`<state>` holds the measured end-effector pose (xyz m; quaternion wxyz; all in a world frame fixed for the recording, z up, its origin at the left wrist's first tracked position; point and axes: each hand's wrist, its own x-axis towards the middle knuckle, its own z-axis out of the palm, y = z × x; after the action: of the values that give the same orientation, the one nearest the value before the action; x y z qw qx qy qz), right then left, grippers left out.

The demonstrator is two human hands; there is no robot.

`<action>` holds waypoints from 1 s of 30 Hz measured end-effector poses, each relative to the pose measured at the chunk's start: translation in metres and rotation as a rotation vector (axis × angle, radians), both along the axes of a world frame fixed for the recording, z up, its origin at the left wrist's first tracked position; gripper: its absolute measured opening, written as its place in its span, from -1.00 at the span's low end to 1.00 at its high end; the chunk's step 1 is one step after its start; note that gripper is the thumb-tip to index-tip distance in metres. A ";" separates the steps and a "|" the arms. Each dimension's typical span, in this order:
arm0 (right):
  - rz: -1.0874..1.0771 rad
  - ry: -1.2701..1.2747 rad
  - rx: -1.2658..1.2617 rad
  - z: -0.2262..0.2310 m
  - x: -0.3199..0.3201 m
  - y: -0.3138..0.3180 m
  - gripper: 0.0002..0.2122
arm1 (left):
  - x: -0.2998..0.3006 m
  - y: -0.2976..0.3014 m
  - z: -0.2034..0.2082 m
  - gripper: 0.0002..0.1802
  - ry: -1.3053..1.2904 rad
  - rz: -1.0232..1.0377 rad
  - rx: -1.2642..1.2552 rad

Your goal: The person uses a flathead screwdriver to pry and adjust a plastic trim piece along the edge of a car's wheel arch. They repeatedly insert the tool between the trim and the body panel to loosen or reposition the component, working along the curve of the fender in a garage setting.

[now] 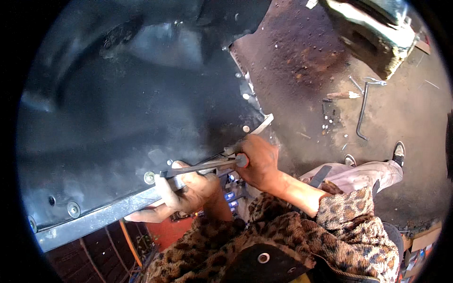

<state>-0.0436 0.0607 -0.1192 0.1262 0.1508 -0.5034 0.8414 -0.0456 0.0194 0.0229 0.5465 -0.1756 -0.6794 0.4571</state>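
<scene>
Just below the frame's centre, the right hand (259, 162) clenches a red-ended tool (204, 167). The left hand (197, 189) curls near its tip, against the dark panel's (141, 104) edge; its grip I can't tell.

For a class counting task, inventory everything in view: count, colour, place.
panel: one, black, upper left
strip: one, silver, panel's edge
round fasteners: several, pale, panel edges
long tool: one, grey, centre
metal part: one, silver-brown, upper right
bent bar: one, dark, floor
likely pliers: one, silver, above bar
rod: one, orange, lower left
shoes: two, dark, right
trousers: one, pale, right
jacket: one, brown, bottom
left hand: one, bare, tool's tip
right hand: one, bare, gripping tool
</scene>
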 end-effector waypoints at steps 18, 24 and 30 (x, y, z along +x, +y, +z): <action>0.393 -0.437 0.006 0.012 -0.009 0.008 -0.61 | 0.056 -0.030 -0.070 -0.73 -0.581 -0.083 1.853; 0.985 -0.345 -0.125 0.010 -0.058 0.035 -0.79 | 0.053 -0.031 -0.066 -0.54 -0.608 -0.181 1.866; 0.984 -0.056 0.141 0.024 -0.100 0.022 -0.62 | 0.059 -0.047 -0.067 -0.52 -0.640 -0.129 1.822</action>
<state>-0.1441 0.0825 -0.0950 -0.3100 0.3560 -0.4314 0.7688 0.0136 -0.0279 -0.0437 0.2861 0.1623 -0.8790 -0.3453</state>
